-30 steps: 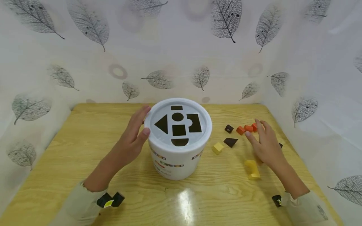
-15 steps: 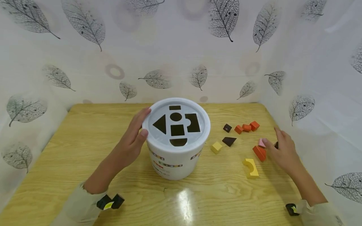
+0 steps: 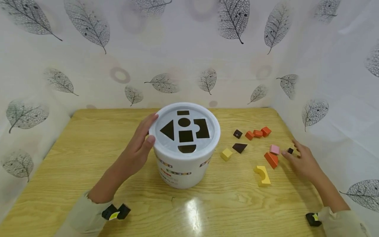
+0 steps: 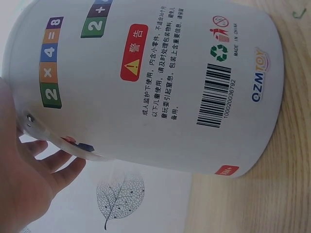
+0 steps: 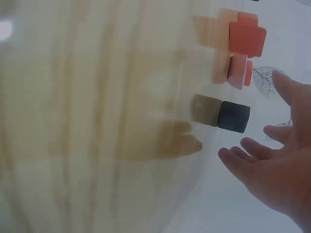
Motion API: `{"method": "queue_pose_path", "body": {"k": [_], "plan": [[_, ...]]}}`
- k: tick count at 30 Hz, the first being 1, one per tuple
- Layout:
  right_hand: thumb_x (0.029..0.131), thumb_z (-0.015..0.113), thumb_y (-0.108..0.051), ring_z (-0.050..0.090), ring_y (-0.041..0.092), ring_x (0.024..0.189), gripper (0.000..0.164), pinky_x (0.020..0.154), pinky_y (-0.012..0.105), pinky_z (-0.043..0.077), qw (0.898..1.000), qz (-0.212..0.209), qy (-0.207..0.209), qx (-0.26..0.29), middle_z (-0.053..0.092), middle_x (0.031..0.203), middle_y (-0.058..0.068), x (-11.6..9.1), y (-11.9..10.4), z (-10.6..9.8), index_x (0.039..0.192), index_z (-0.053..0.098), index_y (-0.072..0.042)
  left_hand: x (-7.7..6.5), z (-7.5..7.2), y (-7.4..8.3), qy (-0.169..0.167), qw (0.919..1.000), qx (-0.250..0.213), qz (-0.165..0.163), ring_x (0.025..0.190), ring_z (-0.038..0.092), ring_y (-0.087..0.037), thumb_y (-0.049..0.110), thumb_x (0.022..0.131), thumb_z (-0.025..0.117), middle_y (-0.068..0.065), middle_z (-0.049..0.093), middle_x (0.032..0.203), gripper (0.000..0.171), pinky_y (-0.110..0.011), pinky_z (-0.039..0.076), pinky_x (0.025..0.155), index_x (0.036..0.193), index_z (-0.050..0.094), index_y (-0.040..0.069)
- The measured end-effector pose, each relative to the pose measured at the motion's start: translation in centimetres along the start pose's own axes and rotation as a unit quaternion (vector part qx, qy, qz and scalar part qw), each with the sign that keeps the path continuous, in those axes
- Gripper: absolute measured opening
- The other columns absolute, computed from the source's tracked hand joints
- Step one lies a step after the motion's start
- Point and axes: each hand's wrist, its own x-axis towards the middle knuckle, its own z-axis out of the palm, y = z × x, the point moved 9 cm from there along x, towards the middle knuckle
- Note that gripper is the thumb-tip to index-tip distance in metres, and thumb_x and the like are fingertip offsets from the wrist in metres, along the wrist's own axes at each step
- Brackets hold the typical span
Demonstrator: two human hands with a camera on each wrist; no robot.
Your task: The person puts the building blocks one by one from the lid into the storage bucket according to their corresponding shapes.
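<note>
White curtains printed with grey leaves surround a wooden bench [image 3: 88, 148] on three sides. A white bucket [image 3: 185, 164] stands upright near the middle of the bench, and its lid [image 3: 213, 130], cut with holes of different shapes, is kept on top. The left hand [image 3: 137, 149] is laid against the left side of the bucket, the thumb and fingers curved round the rim of the lid, probably so that the bucket does not slide. To the right of the bucket, small blocks are spread on the bench: a yellow cube [image 3: 226, 154], a dark triangle [image 3: 240, 147], an orange wedge [image 3: 271, 159] and a pink block [image 3: 274, 149]. The right hand [image 3: 305, 161] is held low over the bench with the fingers apart and nothing inside. A small black cube [image 3: 290, 150] lies just beside its fingertips [image 5: 231, 156], perhaps because this piece is reached for.
</note>
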Motion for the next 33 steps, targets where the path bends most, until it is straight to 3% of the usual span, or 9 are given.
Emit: {"method": "queue_pose_path", "body": {"k": [6, 12, 22, 33], "plan": [[0.104, 0.053, -0.037, 0.032, 0.068, 0.128, 0.087, 0.099, 0.075, 0.034, 0.998, 0.038, -0.044, -0.009, 0.024, 0.147, 0.048, -0.1, 1.7, 0.5, 0.157, 0.002, 0.010, -0.1, 0.0, 0.0, 0.001, 1.0000, -0.002, 0.001, 0.148, 0.025, -0.022, 0.028, 0.110, 0.036, -0.001, 0.021, 0.165, 0.055, -0.021, 0.024, 0.116, 0.162, 0.019, 0.025], [0.103, 0.054, -0.041, 0.034, 0.063, 0.131, 0.087, 0.099, 0.071, 0.036, 0.996, 0.064, -0.055, -0.028, 0.029, 0.146, 0.046, -0.1, 2.6, 0.5, 0.157, 0.008, 0.009, -0.1, 0.0, -0.1, 0.002, 1.0000, 0.000, -0.007, 0.149, 0.025, -0.022, 0.025, 0.110, 0.036, -0.001, 0.021, 0.165, 0.055, -0.022, 0.024, 0.116, 0.162, 0.020, 0.027], [0.106, 0.052, -0.033, 0.049, 0.059, 0.120, 0.061, 0.093, 0.065, 0.043, 0.997, 0.033, -0.003, -0.063, 0.052, 0.132, 0.040, 0.0, 2.2, -0.4, 0.143, 0.040, 0.014, -0.2, 0.0, -0.4, 0.003, 0.9999, -0.004, -0.015, 0.147, 0.027, -0.022, 0.017, 0.108, 0.035, -0.001, 0.022, 0.164, 0.056, -0.017, 0.026, 0.114, 0.162, 0.020, 0.026], [0.106, 0.051, -0.032, 0.050, 0.058, 0.119, 0.058, 0.090, 0.063, 0.044, 0.998, 0.037, 0.019, -0.045, 0.054, 0.130, 0.038, -0.2, 2.5, -0.7, 0.140, 0.044, 0.013, 0.0, 0.1, -0.5, 0.001, 0.9997, -0.016, -0.019, 0.144, 0.030, -0.021, 0.017, 0.108, 0.036, -0.002, 0.023, 0.164, 0.056, -0.015, 0.028, 0.110, 0.161, 0.021, 0.027]]}}
